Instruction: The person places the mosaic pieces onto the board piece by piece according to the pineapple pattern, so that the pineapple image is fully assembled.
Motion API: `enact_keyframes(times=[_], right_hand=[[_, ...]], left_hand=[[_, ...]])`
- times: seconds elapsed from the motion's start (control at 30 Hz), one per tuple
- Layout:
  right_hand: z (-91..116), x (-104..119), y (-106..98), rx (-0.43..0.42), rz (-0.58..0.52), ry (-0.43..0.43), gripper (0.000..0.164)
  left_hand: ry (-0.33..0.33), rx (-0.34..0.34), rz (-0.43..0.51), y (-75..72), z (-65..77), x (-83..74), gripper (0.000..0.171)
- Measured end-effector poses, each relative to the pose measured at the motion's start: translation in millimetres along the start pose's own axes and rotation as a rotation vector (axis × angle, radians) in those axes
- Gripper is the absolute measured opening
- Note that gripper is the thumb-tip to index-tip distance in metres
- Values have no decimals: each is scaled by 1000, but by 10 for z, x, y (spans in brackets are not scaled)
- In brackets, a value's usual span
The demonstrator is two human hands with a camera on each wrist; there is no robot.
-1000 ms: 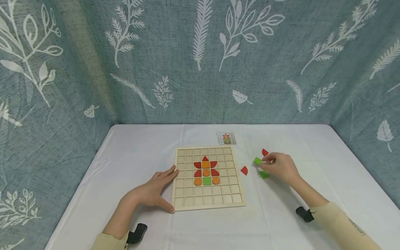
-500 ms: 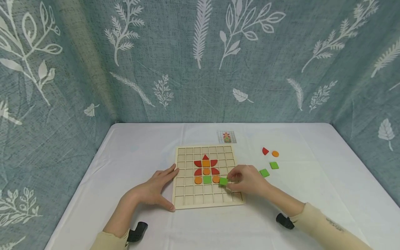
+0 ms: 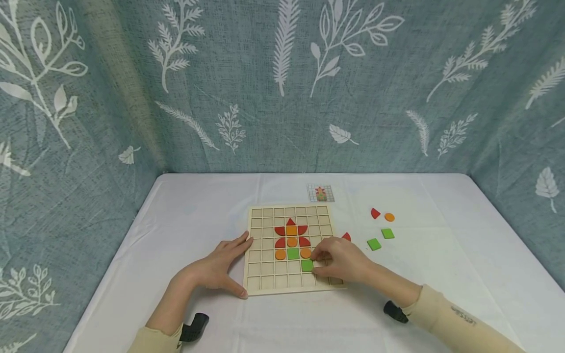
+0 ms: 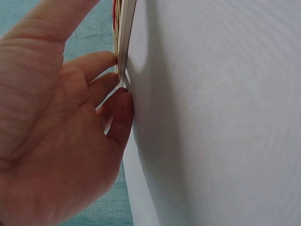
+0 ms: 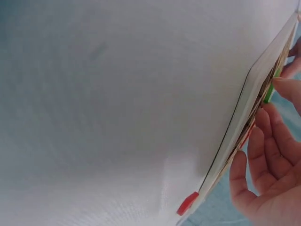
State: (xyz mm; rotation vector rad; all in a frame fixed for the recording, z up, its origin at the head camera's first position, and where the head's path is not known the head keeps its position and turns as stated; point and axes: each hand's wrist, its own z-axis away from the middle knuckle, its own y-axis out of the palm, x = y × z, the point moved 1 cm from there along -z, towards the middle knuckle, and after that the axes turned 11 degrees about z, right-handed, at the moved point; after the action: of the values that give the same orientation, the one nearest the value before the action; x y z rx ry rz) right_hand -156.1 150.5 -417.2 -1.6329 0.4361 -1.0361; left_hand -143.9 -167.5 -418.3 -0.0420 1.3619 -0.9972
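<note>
A wooden grid board (image 3: 267, 283) lies on the white table in the head view. On it, red, orange and green tiles form a figure, with one green square (image 3: 293, 253) between two orange discs. My left hand (image 3: 216, 267) is spread, its fingertips and thumb touching the board's left edge. With thumb and fingers, my right hand (image 3: 342, 257) pinches another green square tile (image 3: 306, 265), low over the cell below the right orange disc. In the right wrist view, that green tile (image 5: 269, 92) shows edge-on at the fingertips.
Right of the board lie two green squares (image 3: 374, 244), an orange disc (image 3: 389, 217) and a red quarter-circle (image 3: 375, 213). Another red piece (image 3: 346, 237) sits by the board's right edge, partly behind my right hand. A small pattern card (image 3: 321, 193) lies behind the board.
My right hand has picked the green square up from the loose pieces and carried it left onto the board. The left hand has stayed at the board's edge.
</note>
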Motion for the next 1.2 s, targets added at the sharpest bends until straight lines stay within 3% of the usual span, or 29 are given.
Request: enact_keyframes(times=[0.2, 0.33, 0.5, 0.63, 0.9, 1.07, 1.2], right_hand=[[22, -16, -30, 7, -19, 18, 18], [52, -114, -132, -72, -48, 76, 18], [91, -495, -323, -253, -60, 169, 17], [205, -865, -473, -310, 1, 318, 19], [449, -1352, -680, -258, 62, 517, 29], [472, -1465, -716, -173, 44, 631, 39], [459, -1498, -725, -140, 44, 661, 39]], left_hand=[[8, 4, 6, -10, 18, -26, 121], [13, 9, 5, -12, 23, -34, 121], [14, 4, -1, -20, 28, -34, 121], [29, 5, 1, -16, 29, -25, 121], [37, 7, -6, -9, 10, -17, 121], [37, 1, -14, -9, 19, -25, 121], [39, -2, -14, -10, 26, -31, 121]])
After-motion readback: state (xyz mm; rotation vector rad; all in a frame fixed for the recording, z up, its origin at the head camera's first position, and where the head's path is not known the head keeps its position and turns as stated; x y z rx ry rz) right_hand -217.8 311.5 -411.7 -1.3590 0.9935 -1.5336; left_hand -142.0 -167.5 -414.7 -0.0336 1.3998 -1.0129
